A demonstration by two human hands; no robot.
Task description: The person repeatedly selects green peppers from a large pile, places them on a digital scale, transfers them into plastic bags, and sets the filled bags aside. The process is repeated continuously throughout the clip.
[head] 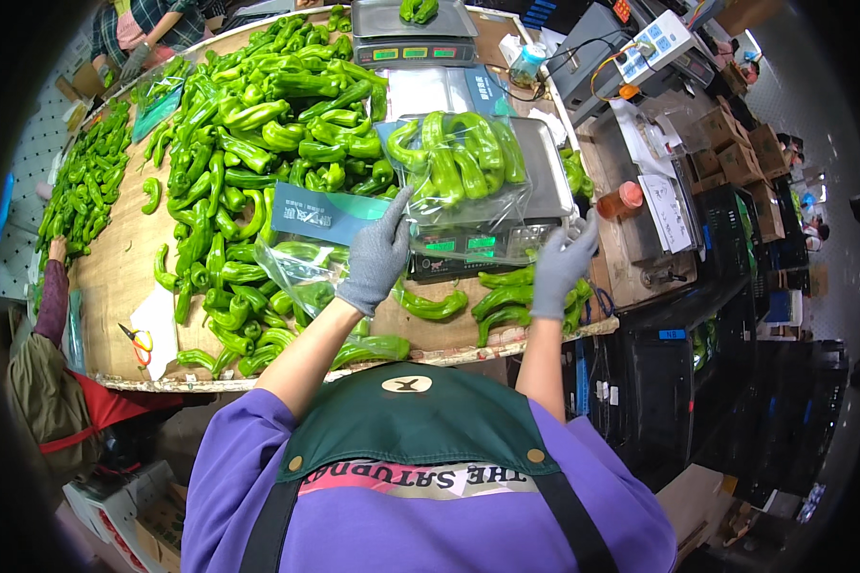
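Observation:
A clear plastic bag of green peppers lies on the metal pan of a digital scale with a lit display. My left hand, in a grey knit glove, is at the bag's left edge; whether its fingers pinch the film is unclear. Beyond the scale's front right corner, my right hand is raised, gloved too, with fingers apart and nothing visible in it. Loose green peppers lie between the scale and the table edge. A blue-green printed bag lies left of my left hand.
A large heap of green peppers covers the table's middle. A second scale stands behind. Scissors lie at front left, a red-capped jar at right. Another person's hand touches the left pepper pile; a power strip sits back right.

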